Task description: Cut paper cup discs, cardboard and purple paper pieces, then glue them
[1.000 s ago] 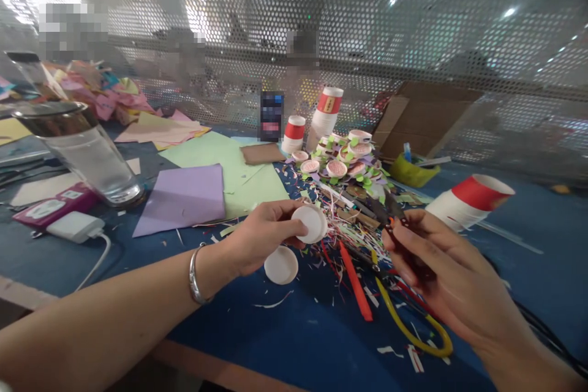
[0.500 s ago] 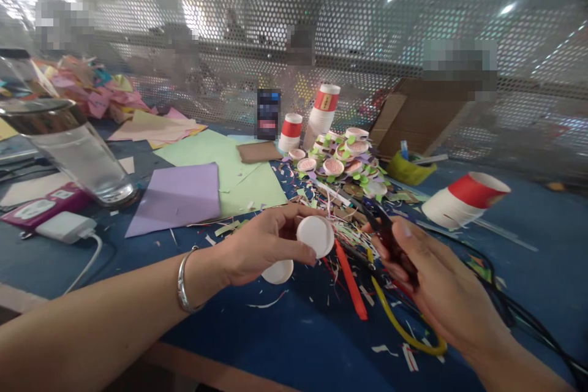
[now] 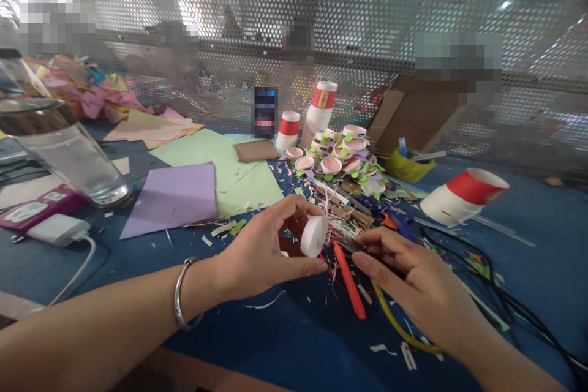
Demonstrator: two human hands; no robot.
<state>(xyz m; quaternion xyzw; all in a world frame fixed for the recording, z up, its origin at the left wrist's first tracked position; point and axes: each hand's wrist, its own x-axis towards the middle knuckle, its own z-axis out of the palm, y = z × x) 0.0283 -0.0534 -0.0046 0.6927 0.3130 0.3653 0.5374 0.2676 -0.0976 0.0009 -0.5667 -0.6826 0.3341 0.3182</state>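
While looking forward and down, can make out a perforated metal screen (image 3: 367, 0) across the background, bright lights beyond its holes. Below it, a blue table (image 3: 316, 355) littered with paper scraps. Next, brown cardboard (image 3: 420, 113) near the screen. Then the left hand (image 3: 260, 245), grasping a white disc (image 3: 314, 237) in its fingers, thumb underneath; the right hand (image 3: 413, 275), curled round a dark tool (image 3: 395, 266), mostly hidden. Beyond, a pile of small discs (image 3: 331, 165), faces printed pink, illegible. To the right, a white cup stack (image 3: 463, 196) with a red band; farther back, a tall cup stack (image 3: 319, 113), red band and gold panel bearing dark characters too small to read. Farther left, a small dark display (image 3: 265, 113), pixelated, unreadable. Smallest, that white disc: tipped up above the table, left of a red stick (image 3: 350, 282).
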